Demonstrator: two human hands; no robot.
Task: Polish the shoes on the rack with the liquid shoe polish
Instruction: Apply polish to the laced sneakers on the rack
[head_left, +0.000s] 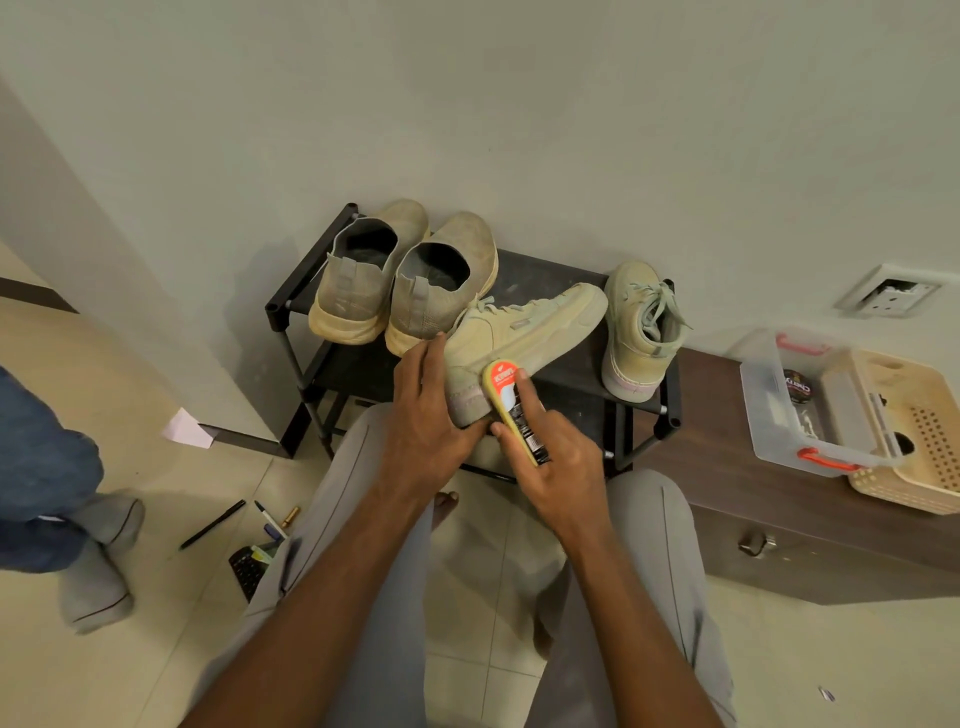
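A lace-up sneaker (524, 332) is held tilted above the front of the black shoe rack (291, 332), gripped at its heel end by the left hand (423, 415), fingers curled over the collar. The liquid shoe polish bottle (514, 410) is gripped by the right hand (550, 462), thumb and fingers wrapped round it, w/ its yellow-rimmed applicator end pressed against the sneaker's side near the heel.

On the rack top, to the left, a pair of slip-on shoes (395, 280) is set heels toward the camera, the two just beside each other; the right one of the pair is touching, or nearly touching, the held sneaker's collar. At the rack's right edge a second lace-up sneaker (641, 327) is stood on its heel, sole facing forward.

Right of the rack, a dark wooden cabinet (769, 514) is seen; on it a clear plastic box w/ red clips (795, 415) and, just beside it, a cream perforated basket (914, 431). A round black tin (797, 387) is visible inside the box.

On the floor at left: a black pen (213, 525), a marker (270, 519), a small dark calculator-like item (249, 569), partly hidden by the grey-trousered knee. Further left, another person's jeans leg and grey shoes (98, 561) are seen.

Floor: cream tiles (130, 649). Wall: plain off-white (519, 104), w/ a socket plate (888, 291) at right.
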